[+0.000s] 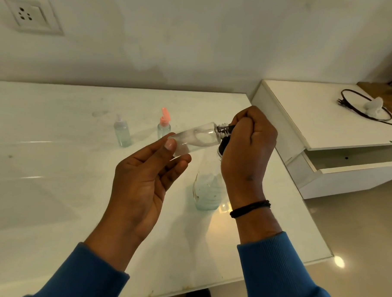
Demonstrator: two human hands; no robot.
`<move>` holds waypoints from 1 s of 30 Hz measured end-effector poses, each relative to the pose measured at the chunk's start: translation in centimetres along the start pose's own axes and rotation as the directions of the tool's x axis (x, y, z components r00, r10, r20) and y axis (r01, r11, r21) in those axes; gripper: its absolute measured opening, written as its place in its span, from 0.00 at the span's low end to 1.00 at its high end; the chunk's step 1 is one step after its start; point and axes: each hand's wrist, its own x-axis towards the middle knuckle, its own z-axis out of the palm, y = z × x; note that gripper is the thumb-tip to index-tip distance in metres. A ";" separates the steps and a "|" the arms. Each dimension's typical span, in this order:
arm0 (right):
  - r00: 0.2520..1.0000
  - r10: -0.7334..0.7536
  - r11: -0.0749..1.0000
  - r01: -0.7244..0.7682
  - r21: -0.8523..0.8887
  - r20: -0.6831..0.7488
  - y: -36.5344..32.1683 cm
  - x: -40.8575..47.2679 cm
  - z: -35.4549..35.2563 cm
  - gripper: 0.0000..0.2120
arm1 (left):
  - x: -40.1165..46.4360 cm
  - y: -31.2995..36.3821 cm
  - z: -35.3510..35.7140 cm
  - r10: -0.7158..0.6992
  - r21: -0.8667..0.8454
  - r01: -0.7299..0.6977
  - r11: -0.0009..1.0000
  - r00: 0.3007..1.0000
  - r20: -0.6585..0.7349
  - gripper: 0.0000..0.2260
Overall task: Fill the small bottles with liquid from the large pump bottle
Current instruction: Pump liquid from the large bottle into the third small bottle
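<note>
Small clear bottle (194, 139) is in my hands, up off the worktop (55, 164), lying nearly on its side. Long axis runs from about 8 o'clock (base) to 2 o'clock (neck), with the threaded neck tipped slightly up. My left hand (144, 179) pinches the base end, thumb on top and fingertips under; the other fingers are loose. My right hand (249, 141) is curled over a dark pump head (228, 128) that meets the bottle's open neck, fist tight. I can't see the nozzle tip itself, so whether it is inside the mouth is a guess.

The key relation is neck to nozzle: the mouth points to 2 o'clock straight into my right fist, so the right hand is the nearer one to the opening and the left only steers the base. I judge the next press needs the neck kept lined up with the spout, else liquid runs down the threads.

Large pump bottle (208, 189) stands upright on the worktop directly below my right hand at roughly 6 o'clock of it. It is clear plastic with a rounded shoulder, some pale liquid and streaks inside.

Small bottle: smooth, transparent cylinder, ridged screw neck, a little liquid and glare inside, slippery-looking.

Two more small bottles stand upright at 10 to 11 o'clock, well apart from my hands: a clear-capped spray bottle (122, 131) and a pink-capped bottle (164, 126) with its flip top open. The worktop is glossy, white and reflective.
</note>
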 end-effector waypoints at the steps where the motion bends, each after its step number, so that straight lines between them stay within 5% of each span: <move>1: 1.000 0.007 1.000 -0.007 -0.003 0.002 0.1 0.0 0.0 0.10 | 0.0 0.0 0.0 -0.004 -0.002 0.004 1.000 1.000 0.001 0.18; 30: 0.999 0.038 0.998 -0.038 0.041 0.010 0.1 0.3 -0.3 0.11 | -0.1 -0.1 -0.2 -0.003 0.011 0.003 1.000 1.000 0.025 0.17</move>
